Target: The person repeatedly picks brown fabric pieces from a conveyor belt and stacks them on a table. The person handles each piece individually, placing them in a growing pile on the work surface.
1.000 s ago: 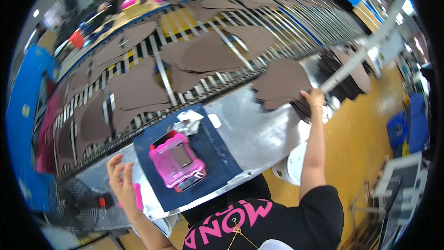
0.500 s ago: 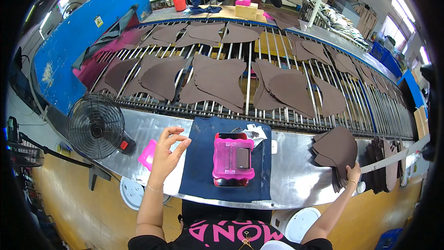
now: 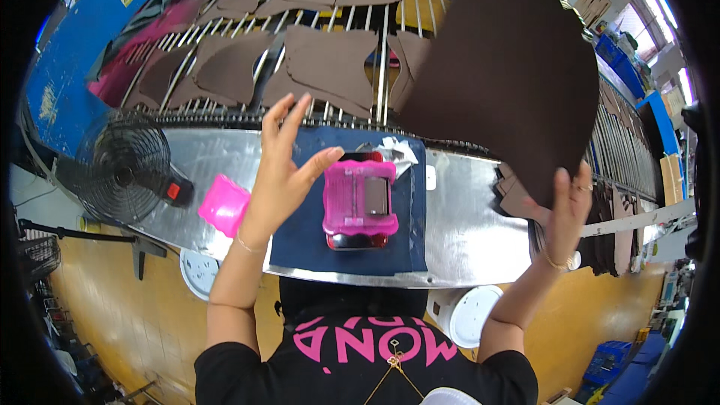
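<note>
A large dark brown cut sheet piece point(image 3: 517, 82) with curved edges is up in the air at the right, its lower end pinched in my right hand point(image 3: 568, 214). It hides part of the rollers behind it. Beneath it lies a stack of similar brown pieces point(image 3: 516, 196) on the metal table. My left hand point(image 3: 283, 161) hovers with its fingers spread, holding nothing, over the left side of a dark blue mat point(image 3: 300, 247). On that mat sits a pink plastic tray point(image 3: 341, 199) with a small grey block point(image 3: 376, 196) in it, resting on a red and black object.
Beyond the metal table point(image 3: 465, 232) runs a roller conveyor carrying several brown pieces point(image 3: 326, 64). At the left stand a black fan point(image 3: 124, 169) and a pink dish point(image 3: 223, 204). Crumpled white paper point(image 3: 400, 151) lies by the tray. More dark pieces point(image 3: 600, 251) hang at the right edge.
My right hand has lifted a brown piece off the stack, up and toward the middle. My left hand has risen, fingers still apart. The view has tipped downward.
</note>
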